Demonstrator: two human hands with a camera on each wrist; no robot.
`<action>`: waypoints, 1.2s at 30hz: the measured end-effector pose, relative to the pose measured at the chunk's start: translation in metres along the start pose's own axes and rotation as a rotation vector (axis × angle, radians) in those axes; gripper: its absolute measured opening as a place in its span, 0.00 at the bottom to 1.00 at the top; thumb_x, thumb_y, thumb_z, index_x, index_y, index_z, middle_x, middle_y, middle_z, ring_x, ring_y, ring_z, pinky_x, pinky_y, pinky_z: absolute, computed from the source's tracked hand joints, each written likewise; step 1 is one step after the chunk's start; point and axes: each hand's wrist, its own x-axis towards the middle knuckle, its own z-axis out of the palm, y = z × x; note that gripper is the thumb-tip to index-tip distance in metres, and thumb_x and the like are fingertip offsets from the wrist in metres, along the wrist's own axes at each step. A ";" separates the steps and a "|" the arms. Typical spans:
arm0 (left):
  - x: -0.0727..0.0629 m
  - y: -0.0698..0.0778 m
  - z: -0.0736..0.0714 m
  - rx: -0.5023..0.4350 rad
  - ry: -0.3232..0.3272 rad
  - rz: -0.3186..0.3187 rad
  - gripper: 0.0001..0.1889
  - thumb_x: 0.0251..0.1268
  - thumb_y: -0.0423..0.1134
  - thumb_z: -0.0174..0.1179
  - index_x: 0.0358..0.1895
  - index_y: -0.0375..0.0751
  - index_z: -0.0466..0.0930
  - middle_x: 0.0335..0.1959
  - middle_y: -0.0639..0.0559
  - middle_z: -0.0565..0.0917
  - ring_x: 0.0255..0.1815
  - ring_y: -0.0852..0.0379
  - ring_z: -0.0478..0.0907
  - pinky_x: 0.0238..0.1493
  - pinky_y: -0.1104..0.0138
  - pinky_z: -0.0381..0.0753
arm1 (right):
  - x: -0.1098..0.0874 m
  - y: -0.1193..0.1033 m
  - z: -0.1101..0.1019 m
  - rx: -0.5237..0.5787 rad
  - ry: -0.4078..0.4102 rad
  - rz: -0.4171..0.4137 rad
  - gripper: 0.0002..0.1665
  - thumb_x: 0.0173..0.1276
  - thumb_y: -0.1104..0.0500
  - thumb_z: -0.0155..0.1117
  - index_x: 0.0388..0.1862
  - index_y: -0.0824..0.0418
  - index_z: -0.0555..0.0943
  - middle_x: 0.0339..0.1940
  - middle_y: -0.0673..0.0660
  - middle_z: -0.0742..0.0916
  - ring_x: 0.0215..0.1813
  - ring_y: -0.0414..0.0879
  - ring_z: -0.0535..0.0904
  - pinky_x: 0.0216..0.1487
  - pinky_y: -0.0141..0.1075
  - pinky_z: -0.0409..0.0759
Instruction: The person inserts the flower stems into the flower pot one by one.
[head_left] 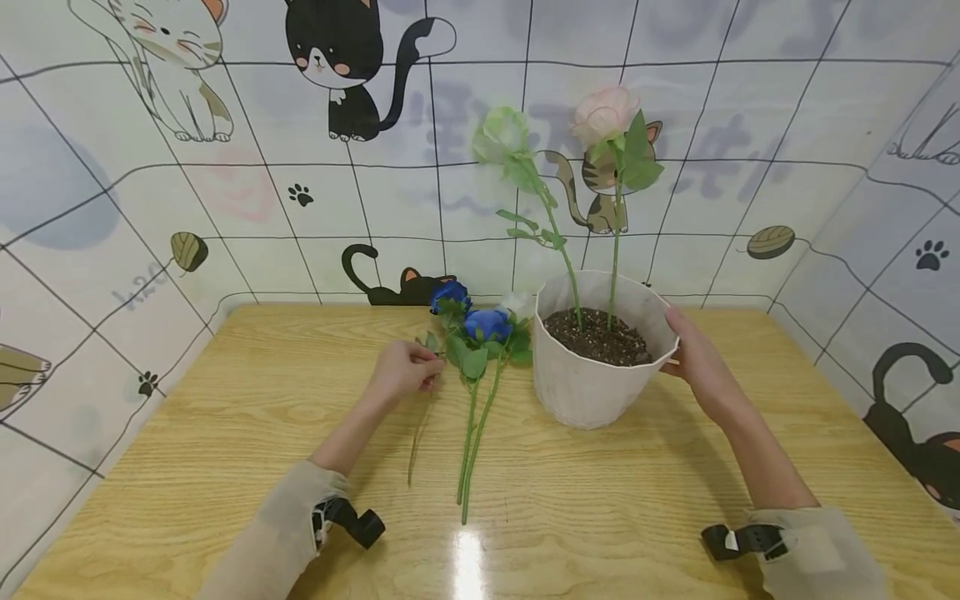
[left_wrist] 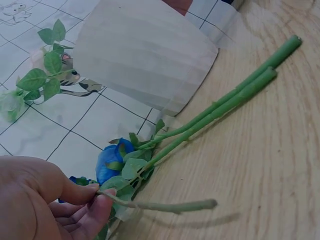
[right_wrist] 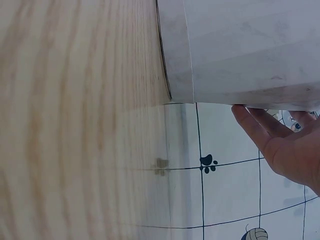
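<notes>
1. Left grip (head_left: 405, 369): thumb and fingers together, pinching a thin stem (left_wrist: 175, 206); its cut end hangs off the wood. Pinch near the leaves, probably for control. Its bloom: can't tell.
2. Right grip (head_left: 701, 362): clamped on the white pot (head_left: 596, 400) at the right of its rim, likely to steady it.
3. Pot on the tabletop (head_left: 262, 375), right of centre. Dark soil (head_left: 592, 340) presumably anchors the pink flower (head_left: 606, 117), near upright, and the green flower (head_left: 501, 135), leaning left.
4. Blue flowers (head_left: 487, 325) lie between left grip and pot, stems toward the person; handy for reaching.
5. Tabletop: pale wood grain, near-side glare (head_left: 468, 558).
6. Beyond: cat-printed, black-gridded wall covering (head_left: 480, 200), back and sides.
</notes>
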 end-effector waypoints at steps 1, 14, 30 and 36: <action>0.000 0.000 -0.001 -0.004 -0.003 -0.004 0.09 0.69 0.28 0.63 0.44 0.22 0.82 0.36 0.32 0.86 0.28 0.50 0.85 0.33 0.63 0.88 | 0.000 0.000 0.000 -0.002 0.000 0.000 0.42 0.83 0.36 0.29 0.83 0.60 0.49 0.69 0.63 0.69 0.55 0.31 0.76 0.51 0.25 0.79; -0.005 0.015 -0.018 -0.037 -0.033 0.003 0.10 0.73 0.29 0.60 0.47 0.22 0.81 0.35 0.37 0.83 0.26 0.56 0.80 0.40 0.57 0.88 | 0.000 0.000 -0.001 -0.017 0.008 0.007 0.43 0.83 0.35 0.29 0.83 0.61 0.49 0.68 0.63 0.70 0.54 0.30 0.77 0.51 0.24 0.79; -0.015 0.034 -0.022 -0.167 -0.009 0.131 0.07 0.72 0.26 0.59 0.45 0.22 0.78 0.34 0.37 0.82 0.27 0.54 0.81 0.35 0.64 0.87 | 0.000 -0.001 0.001 0.000 0.016 0.002 0.44 0.83 0.35 0.31 0.81 0.65 0.52 0.62 0.54 0.75 0.53 0.30 0.78 0.50 0.25 0.80; -0.015 0.040 -0.020 -0.222 -0.018 0.206 0.05 0.72 0.26 0.59 0.45 0.25 0.77 0.34 0.42 0.81 0.28 0.54 0.80 0.35 0.65 0.87 | -0.001 -0.002 0.001 -0.005 0.018 0.005 0.44 0.83 0.35 0.30 0.81 0.65 0.51 0.61 0.53 0.75 0.53 0.29 0.78 0.50 0.25 0.81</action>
